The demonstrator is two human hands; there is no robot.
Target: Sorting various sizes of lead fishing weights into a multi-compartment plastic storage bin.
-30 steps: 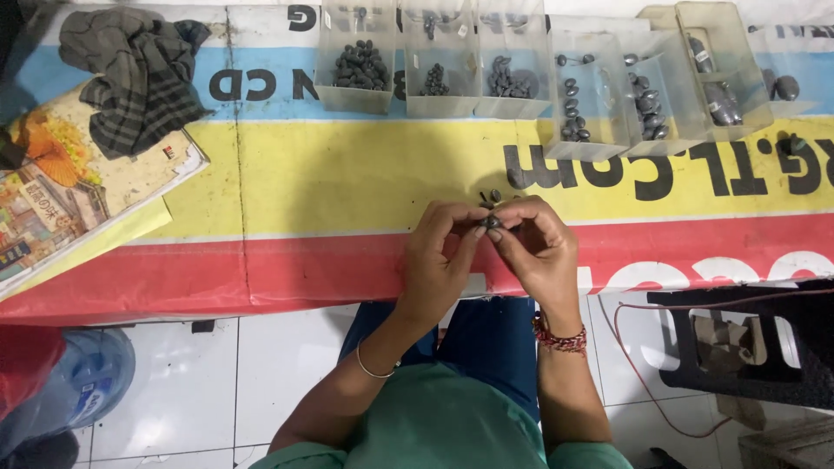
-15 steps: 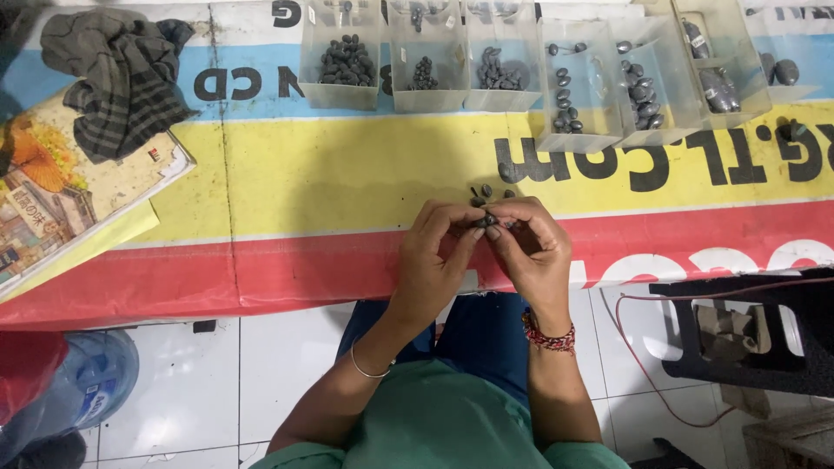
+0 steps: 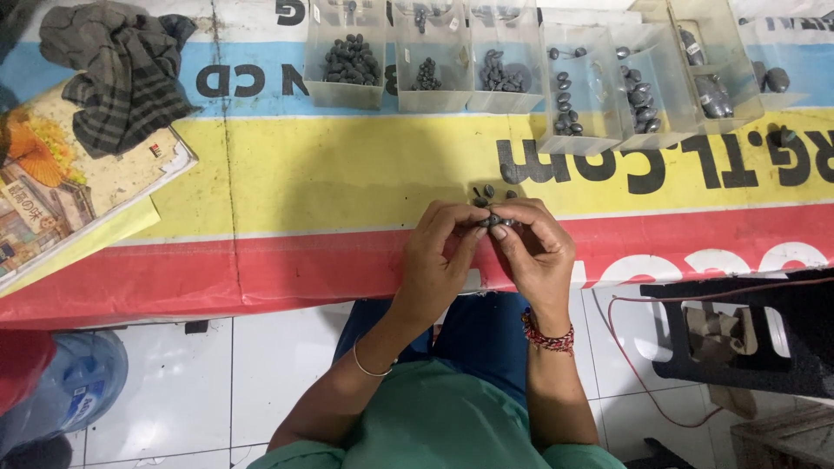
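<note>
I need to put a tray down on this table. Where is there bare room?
Free: the yellow band between the book and the hands, below the clear bins. Crowded: the bin row along the top, the cloth corner, and loose dark pieces by the left hand and right hand.

Striped cloth [image 3: 122, 78] on picture book [image 3: 82, 195] (far left); water jug [image 3: 74, 391] on floor.

Left hand [image 3: 439, 252] and right hand [image 3: 539, 250] raised together at centre, fingertips pinched and touching, wrists bent inward
</note>
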